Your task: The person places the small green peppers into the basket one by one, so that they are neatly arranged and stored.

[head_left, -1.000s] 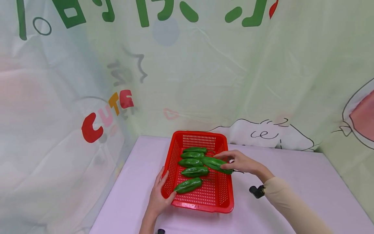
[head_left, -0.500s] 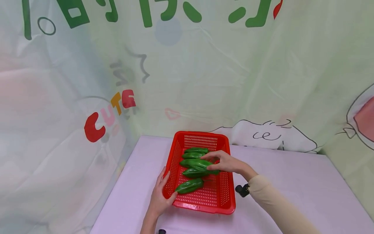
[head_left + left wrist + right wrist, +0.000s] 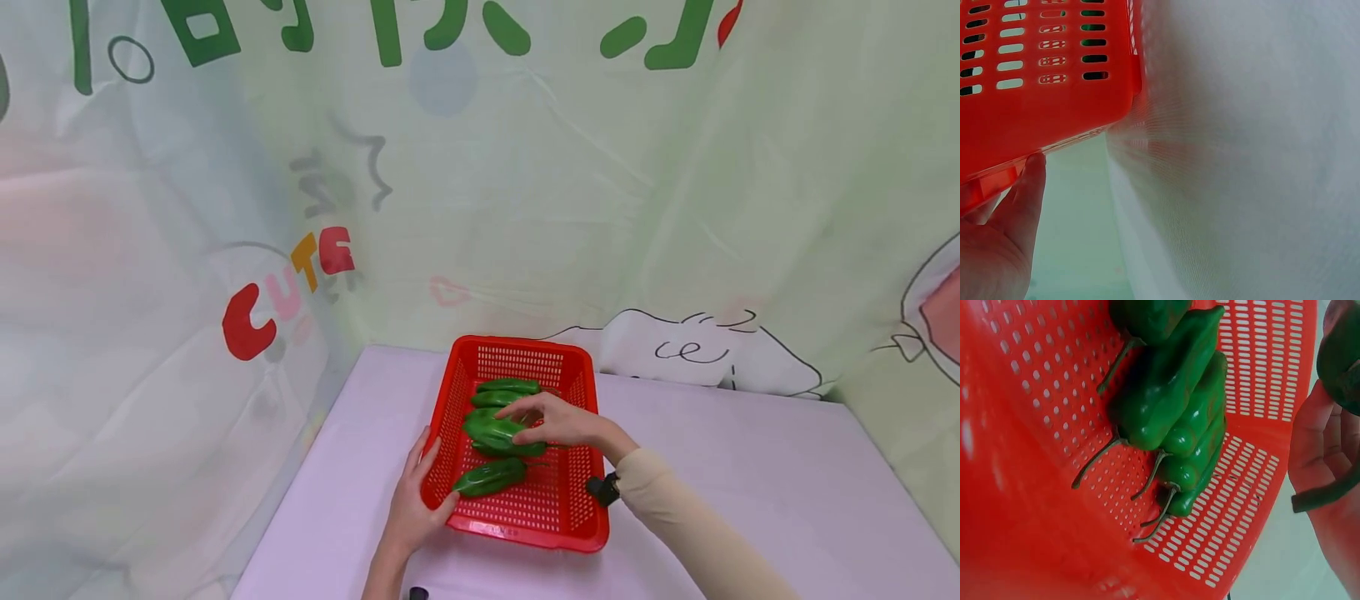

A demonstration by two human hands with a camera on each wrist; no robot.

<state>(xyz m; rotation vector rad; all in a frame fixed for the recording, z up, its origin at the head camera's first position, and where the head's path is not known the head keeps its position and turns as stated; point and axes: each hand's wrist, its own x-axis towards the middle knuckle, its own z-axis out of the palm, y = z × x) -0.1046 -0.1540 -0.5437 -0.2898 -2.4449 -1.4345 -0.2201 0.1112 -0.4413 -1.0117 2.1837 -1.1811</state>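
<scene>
A red plastic basket (image 3: pixel 517 534) stands on the table, with several long green peppers (image 3: pixel 507 386) side by side in it. My left hand (image 3: pixel 411 510) grips its near left corner; the left wrist view shows fingers (image 3: pixel 1025 200) against the rim. Above the row, my right hand (image 3: pixel 561 419) holds another green pepper (image 3: pixel 491 431) between thumb and fingers. This held pepper (image 3: pixel 1340 359) appears at the right edge of the right wrist view, stem pointing away from the palm, apart from those below. A lone pepper (image 3: pixel 491 477) lies nearest the basket's front.
The basket rests on a pale lilac tabletop (image 3: pixel 720 467). A printed cloth backdrop (image 3: pixel 525 208) hangs behind and on the left. A small black wrist camera (image 3: pixel 602 490) on my right wrist overlaps the basket's right wall.
My right hand has carried its pepper leftward from the basket's right rim to over the middle of the row. My left hand keeps its hold on the corner.
</scene>
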